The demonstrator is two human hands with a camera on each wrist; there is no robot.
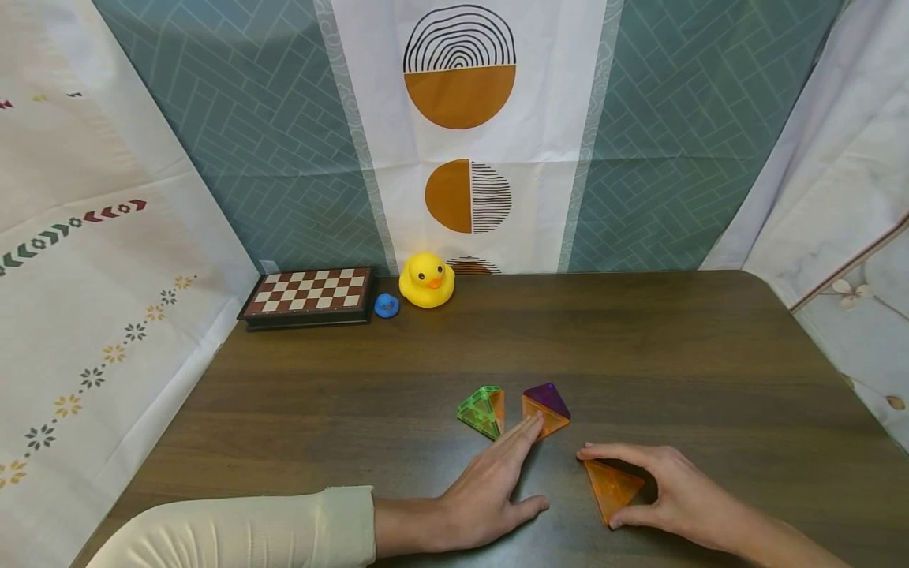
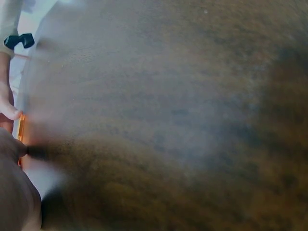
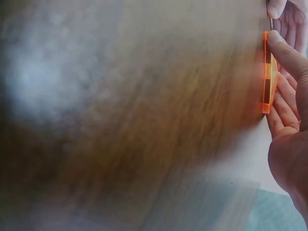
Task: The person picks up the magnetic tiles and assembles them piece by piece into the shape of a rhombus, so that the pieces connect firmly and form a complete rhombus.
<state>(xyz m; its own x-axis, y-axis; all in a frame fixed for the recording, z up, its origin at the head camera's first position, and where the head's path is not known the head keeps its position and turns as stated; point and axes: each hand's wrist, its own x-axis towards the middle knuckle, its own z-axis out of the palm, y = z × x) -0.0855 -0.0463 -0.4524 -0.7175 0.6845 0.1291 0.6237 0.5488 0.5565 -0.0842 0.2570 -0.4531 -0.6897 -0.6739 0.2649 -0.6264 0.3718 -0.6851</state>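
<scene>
My right hand (image 1: 685,493) holds an orange translucent triangular tile (image 1: 612,489) between the thumb at its near corner and the fingers along its far edge. In the right wrist view the orange tile (image 3: 266,72) appears edge-on beside the thumb. Straight fingers of my left hand (image 1: 483,501) rest on an orange triangle (image 1: 555,423), which adjoins a purple triangle (image 1: 548,397). To the left of those fingertips lie green triangular tiles (image 1: 476,410) against another orange triangle (image 1: 499,404), its lower end close to the left fingers. My left thumb points toward the right-hand tile, apart from it.
At the back left of the brown wooden table (image 1: 675,339) sits a checkered game board box (image 1: 308,296). Beside it are a small blue duck (image 1: 387,306) and a larger yellow duck (image 1: 426,282). Patterned fabric (image 1: 639,158) hangs behind the table and along both sides.
</scene>
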